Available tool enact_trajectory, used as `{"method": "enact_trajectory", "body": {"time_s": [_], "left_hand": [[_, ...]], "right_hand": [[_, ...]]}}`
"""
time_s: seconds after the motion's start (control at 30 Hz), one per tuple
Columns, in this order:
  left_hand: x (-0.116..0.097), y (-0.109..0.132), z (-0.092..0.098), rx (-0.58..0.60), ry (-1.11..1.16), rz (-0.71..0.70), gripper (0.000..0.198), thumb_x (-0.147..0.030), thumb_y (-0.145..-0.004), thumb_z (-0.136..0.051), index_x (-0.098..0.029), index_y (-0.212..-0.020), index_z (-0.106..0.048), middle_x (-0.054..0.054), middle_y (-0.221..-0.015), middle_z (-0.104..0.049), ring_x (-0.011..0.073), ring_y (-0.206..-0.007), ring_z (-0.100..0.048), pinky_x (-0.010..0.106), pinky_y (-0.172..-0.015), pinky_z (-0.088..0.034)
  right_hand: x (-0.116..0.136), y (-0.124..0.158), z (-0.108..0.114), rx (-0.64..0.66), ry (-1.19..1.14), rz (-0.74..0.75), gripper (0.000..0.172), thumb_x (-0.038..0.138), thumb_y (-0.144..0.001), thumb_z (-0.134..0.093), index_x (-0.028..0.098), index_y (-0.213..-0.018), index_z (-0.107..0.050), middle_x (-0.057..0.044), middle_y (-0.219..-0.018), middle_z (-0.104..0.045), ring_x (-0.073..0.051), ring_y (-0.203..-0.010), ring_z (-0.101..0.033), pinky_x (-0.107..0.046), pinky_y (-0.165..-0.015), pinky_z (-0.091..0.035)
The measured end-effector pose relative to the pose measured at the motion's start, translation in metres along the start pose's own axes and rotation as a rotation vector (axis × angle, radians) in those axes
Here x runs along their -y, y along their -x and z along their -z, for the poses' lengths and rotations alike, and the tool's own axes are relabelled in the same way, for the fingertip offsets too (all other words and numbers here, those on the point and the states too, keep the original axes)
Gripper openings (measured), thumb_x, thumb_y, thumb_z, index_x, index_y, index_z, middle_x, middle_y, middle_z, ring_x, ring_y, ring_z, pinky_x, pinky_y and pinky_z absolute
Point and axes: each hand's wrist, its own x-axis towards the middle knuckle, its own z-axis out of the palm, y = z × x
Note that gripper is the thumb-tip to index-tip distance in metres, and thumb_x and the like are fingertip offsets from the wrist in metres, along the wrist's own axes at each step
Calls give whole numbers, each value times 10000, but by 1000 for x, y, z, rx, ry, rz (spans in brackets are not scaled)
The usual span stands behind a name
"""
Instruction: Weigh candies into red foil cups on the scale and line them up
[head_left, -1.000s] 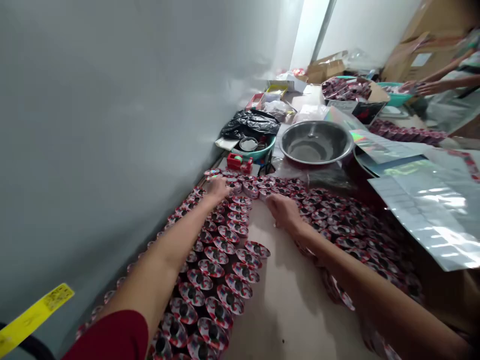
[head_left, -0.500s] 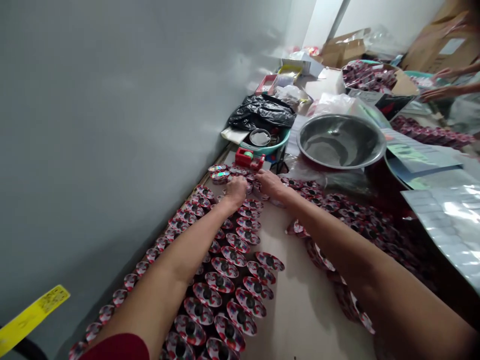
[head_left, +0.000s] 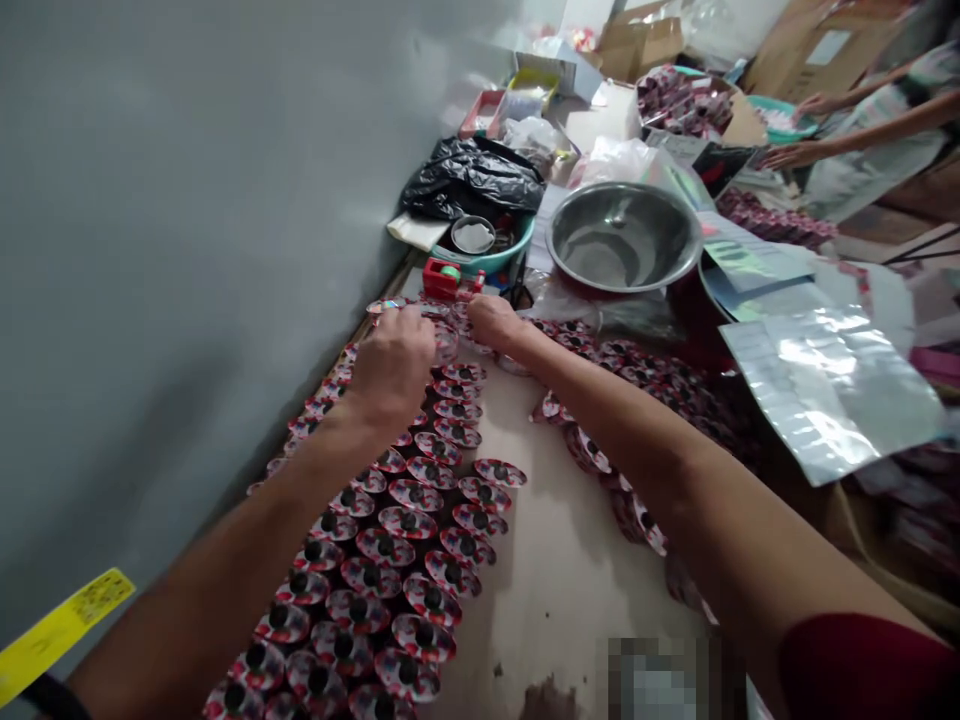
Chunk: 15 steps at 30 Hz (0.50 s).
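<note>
Both my arms reach to the far end of the table. My left hand (head_left: pixel 394 362), its fingers curled, is over the far end of rows of round red-and-white printed pieces with dark centres (head_left: pixel 407 522). Beside it a clear round rim (head_left: pixel 445 343) shows; whether I hold it I cannot tell. My right hand (head_left: pixel 493 322) is closed with knuckles up, just in front of a red tape dispenser (head_left: pixel 442 280) with a green roll. What its fingers grip is hidden. More printed pieces (head_left: pixel 660 375) lie heaped beyond my right forearm.
A grey wall (head_left: pixel 187 200) runs along the left. Behind the dispenser are a teal basin (head_left: pixel 491 262), a black plastic bag (head_left: pixel 472 175) and a steel bowl (head_left: pixel 624 240). Clear plastic sheets (head_left: pixel 832 385) lie at right. A co-worker's hands (head_left: pixel 795 150) show at upper right.
The view has shifted, so the table's contents sit further left and higher. My left hand has come nearer the camera, away from my right hand. My right hand stays by the tape dispenser.
</note>
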Motion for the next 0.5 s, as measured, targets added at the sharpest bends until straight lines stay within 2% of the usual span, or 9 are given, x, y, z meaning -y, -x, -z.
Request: {"method": "enact_trajectory", "body": {"time_s": [0.07, 0.13, 0.2, 0.23, 0.3, 0.37, 0.43, 0.5], "left_hand": [[-31, 41, 9, 88, 30, -77, 488, -71, -1000, -354, -254, -1178, -770, 180, -1189, -671, 364, -1152, -613, 531, -928, -586], [-72, 85, 6, 258, 90, -181, 479, -81, -994, -390, -282, -1183, -781, 180, -1121, -682, 347, -1092, -632, 506, -839, -595], [-113, 129, -11, 387, 155, -287, 447, -61, -967, -469, -270, -1208, -782, 185, -1138, -688, 325, -1057, -648, 465, -758, -582], [-132, 149, -23, 441, 184, -348, 419, -53, -955, -514, -246, -1214, -782, 191, -1127, -692, 319, -1054, -655, 447, -739, -574], [-164, 184, -53, 481, 212, -412, 362, -51, -945, -581, -200, -1211, -776, 191, -1115, -700, 318, -1047, -667, 434, -726, -571], [-187, 210, -82, 497, 191, -394, 366, -37, -941, -609, -194, -1235, -758, 181, -1119, -708, 305, -1045, -680, 418, -747, -583], [-203, 226, -104, 516, 167, -341, 337, -33, -939, -626, -185, -1208, -760, 176, -1127, -717, 304, -1053, -697, 410, -757, -595], [-215, 234, -118, 528, 151, -297, 285, -59, -954, -643, -177, -1185, -761, 169, -1120, -729, 309, -1063, -710, 407, -769, -605]], "right_hand": [[-2, 28, 18, -22, 4, -28, 400, 101, -962, -577, -15, -1300, -757, -278, -1337, -736, -368, -1277, -693, -357, -1044, -533], [-6, 72, 33, -34, 16, -63, 388, 139, -947, -618, -4, -1270, -778, -281, -1294, -752, -388, -1233, -713, -378, -1009, -544], [-10, 130, 41, -4, 27, -107, 342, 224, -948, -653, 34, -1174, -825, -262, -1177, -789, -391, -1138, -748, -383, -938, -558], [-11, 162, 39, 54, 26, -140, 328, 279, -954, -660, 60, -1116, -843, -248, -1112, -800, -379, -1079, -765, -371, -890, -562], [-12, 225, 23, 172, 4, -193, 321, 360, -952, -673, 109, -1034, -856, -222, -1076, -804, -360, -1014, -776, -357, -827, -559], [-10, 280, -6, 293, -56, -232, 270, 310, -955, -659, 136, -1031, -851, -202, -1104, -802, -338, -1039, -779, -335, -825, -553], [-7, 322, -41, 360, -109, -256, 275, 278, -990, -616, 139, -1064, -841, -200, -1136, -793, -329, -1038, -790, -330, -811, -555], [-3, 349, -74, 397, -134, -264, 247, 188, -987, -599, 140, -1053, -833, -185, -1102, -797, -301, -967, -809, -307, -749, -550]]}}
